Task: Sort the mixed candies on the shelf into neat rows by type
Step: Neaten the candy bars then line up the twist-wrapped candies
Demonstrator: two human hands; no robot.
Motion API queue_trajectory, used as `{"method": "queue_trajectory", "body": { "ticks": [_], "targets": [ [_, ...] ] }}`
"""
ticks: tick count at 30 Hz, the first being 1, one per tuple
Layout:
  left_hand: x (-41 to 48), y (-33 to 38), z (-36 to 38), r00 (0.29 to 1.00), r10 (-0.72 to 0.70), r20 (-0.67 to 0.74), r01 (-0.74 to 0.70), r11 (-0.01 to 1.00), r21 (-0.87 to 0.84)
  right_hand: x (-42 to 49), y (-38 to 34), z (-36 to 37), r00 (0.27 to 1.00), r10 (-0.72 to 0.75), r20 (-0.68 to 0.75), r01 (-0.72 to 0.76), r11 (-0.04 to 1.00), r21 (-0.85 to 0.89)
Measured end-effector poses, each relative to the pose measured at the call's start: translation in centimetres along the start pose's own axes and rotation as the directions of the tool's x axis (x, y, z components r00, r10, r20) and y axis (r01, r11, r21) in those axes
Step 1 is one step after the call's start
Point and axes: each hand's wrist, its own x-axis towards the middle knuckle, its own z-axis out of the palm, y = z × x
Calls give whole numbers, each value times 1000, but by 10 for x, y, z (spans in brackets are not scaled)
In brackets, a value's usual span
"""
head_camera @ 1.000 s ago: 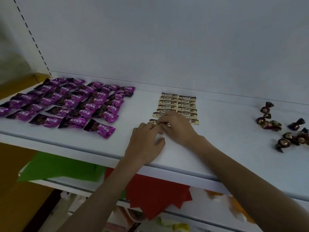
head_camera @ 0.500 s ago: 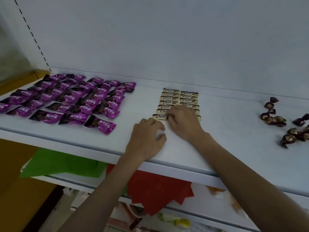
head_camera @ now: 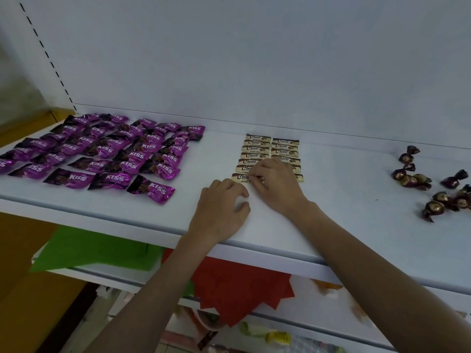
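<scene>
Two neat columns of cream Choco bars (head_camera: 257, 149) lie in the middle of the white shelf (head_camera: 344, 225). My right hand (head_camera: 276, 186) covers the columns' near end, its curled fingertips pinching the right end of the nearest Choco bar (head_camera: 239, 177) of the left column. My left hand (head_camera: 219, 212) rests on the shelf just in front of that bar, fingers loosely curled and holding nothing. Purple Kiss candies (head_camera: 107, 151) lie in slanted rows at the left. Dark twist-wrapped candies (head_camera: 433, 184) sit in a loose scatter at the right.
The shelf's back wall (head_camera: 254, 59) rises right behind the candies. Bare shelf lies between the Choco bars and the twist-wrapped candies. Below the front edge, a lower shelf holds green paper (head_camera: 96, 250), red paper (head_camera: 239, 286) and a few wrapped sweets.
My left hand has drawn back a little from the nearest Choco bar, which now shows beside my right fingertips. My right hand stays on the columns' near end.
</scene>
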Motion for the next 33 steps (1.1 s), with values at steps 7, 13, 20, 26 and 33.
{"method": "queue_trajectory", "body": {
  "ticks": [7,13,20,26,33],
  "targets": [
    [-3,3,-4,999,50,-9,-50,999,7,2,1,-16,995,44,-87,-36,995,93],
    [7,39,3,991,127,48,-123,988,-89,-30,52,-56,978,164,-127,-153,984,92],
    [51,127,64,935,313,168,-240,905,-350,-80,134,-124,918,321,-231,-316,947,59],
    [106,190,121,962,202,186,-106,899,-426,-108,216,-178,867,431,-251,-427,901,72],
    [158,238,167,978,71,198,19,908,-419,-96,307,-211,844,494,-209,-455,866,208]
  ]
}}
